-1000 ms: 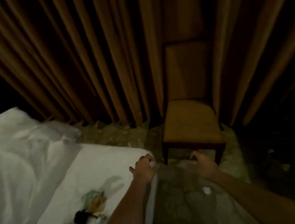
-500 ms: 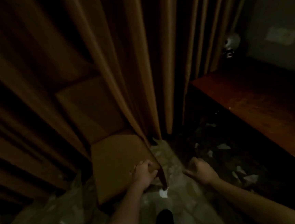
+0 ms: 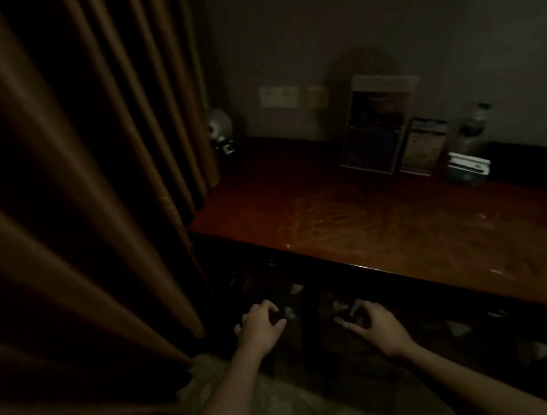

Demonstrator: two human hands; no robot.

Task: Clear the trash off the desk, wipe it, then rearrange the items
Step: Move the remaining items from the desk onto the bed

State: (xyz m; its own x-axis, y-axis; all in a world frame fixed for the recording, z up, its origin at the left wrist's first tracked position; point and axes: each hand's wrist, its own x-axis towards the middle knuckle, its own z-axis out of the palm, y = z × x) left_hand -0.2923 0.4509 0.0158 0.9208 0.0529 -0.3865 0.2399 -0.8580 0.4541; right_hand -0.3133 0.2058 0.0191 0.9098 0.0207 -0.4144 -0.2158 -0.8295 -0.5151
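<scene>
In dim light, left hand (image 3: 261, 325) and right hand (image 3: 373, 326) hover by the table (image 3: 366, 225), fingers (image 3: 269, 305) loosely curled, apart, holding nothing; pale floor scraps (image 3: 296, 288) beneath are indistinct.

in dim light a dark reddish wooden table (image 3: 382, 224) stands against a grey wall, with a brown curtain (image 3: 82, 191) hanging in folds down the left side. along the back of the table stand a tall leaflet holder (image 3: 374, 125), a smaller holder (image 3: 422, 146) just beside it, a clear bottle (image 3: 473, 127) and a small box (image 3: 469, 168), while a round pale object (image 3: 220, 126) sits in the far left corner. below the table's near edge the left hand (image 3: 261, 324) and right hand (image 3: 373, 326) hang over the floor (image 3: 283, 405) with fingers loosely curled, near pale paper scraps (image 3: 296, 288).
</scene>
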